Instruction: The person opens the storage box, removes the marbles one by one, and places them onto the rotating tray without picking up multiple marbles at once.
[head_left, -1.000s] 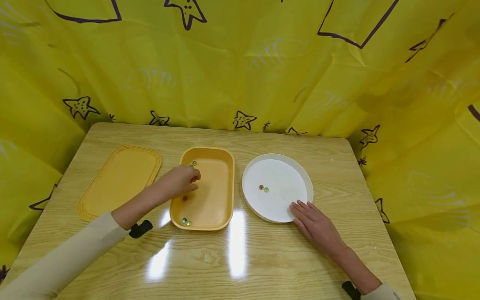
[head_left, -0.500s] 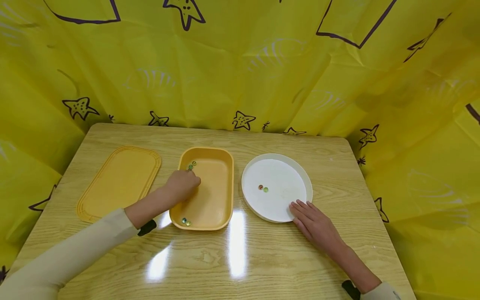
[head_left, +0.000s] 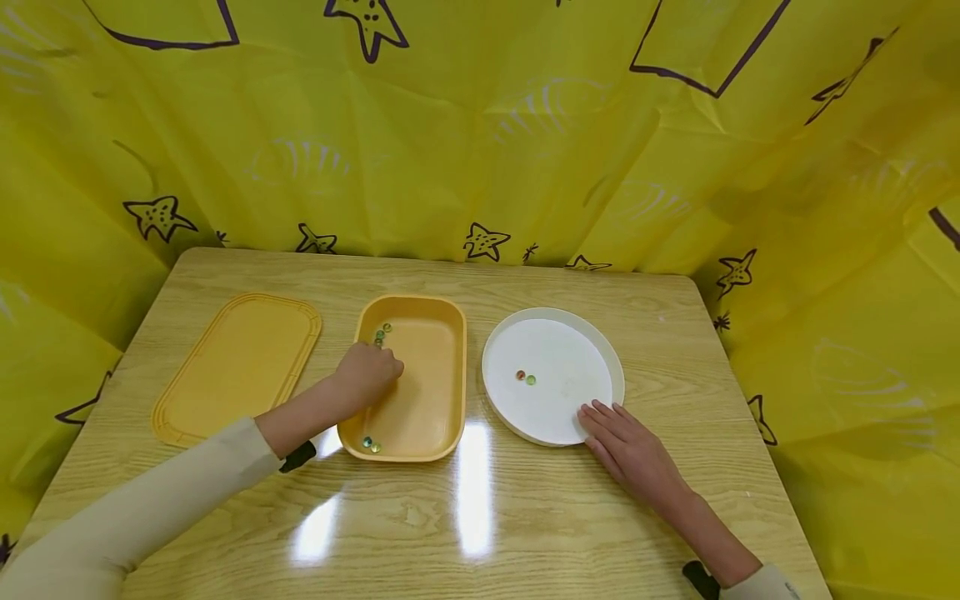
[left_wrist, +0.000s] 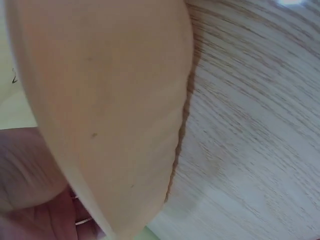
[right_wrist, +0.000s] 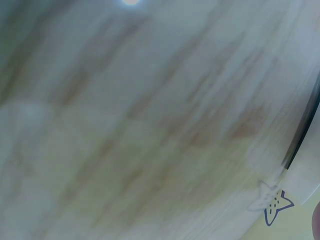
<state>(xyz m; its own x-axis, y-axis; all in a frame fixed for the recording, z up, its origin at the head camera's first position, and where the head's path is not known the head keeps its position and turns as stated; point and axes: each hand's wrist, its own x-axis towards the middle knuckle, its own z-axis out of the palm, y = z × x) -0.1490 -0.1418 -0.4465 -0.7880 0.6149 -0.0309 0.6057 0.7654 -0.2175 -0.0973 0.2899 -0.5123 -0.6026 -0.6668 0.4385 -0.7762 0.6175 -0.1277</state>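
My left hand [head_left: 367,375] is down inside the orange tray [head_left: 438,375], its fingers bent beside the left wall. Its fingertips are hidden from above, and I cannot tell whether they grip a marble. In the left wrist view the tray's wall [left_wrist: 115,100] covers much of the hand [left_wrist: 30,170]. Several green marbles [head_left: 380,335] lie just beyond that hand; a blue marble [head_left: 367,442] and a yellow-green marble [head_left: 376,447] lie at the near left corner. My right hand [head_left: 630,450] rests straight fingers on the near right rim of the round white tray [head_left: 558,350].
A reddish marble [head_left: 521,375] and a light green marble [head_left: 531,380] sit together in the white tray. On the left lies a flat orange lid [head_left: 240,362]. Yellow curtains [head_left: 450,150] with starfish drawings enclose the wooden table [head_left: 420,517].
My left hand has lowered into the orange tray and its fingers have bent in. The reddish marble seen there a second ago is now hidden. The right hand has stayed put.
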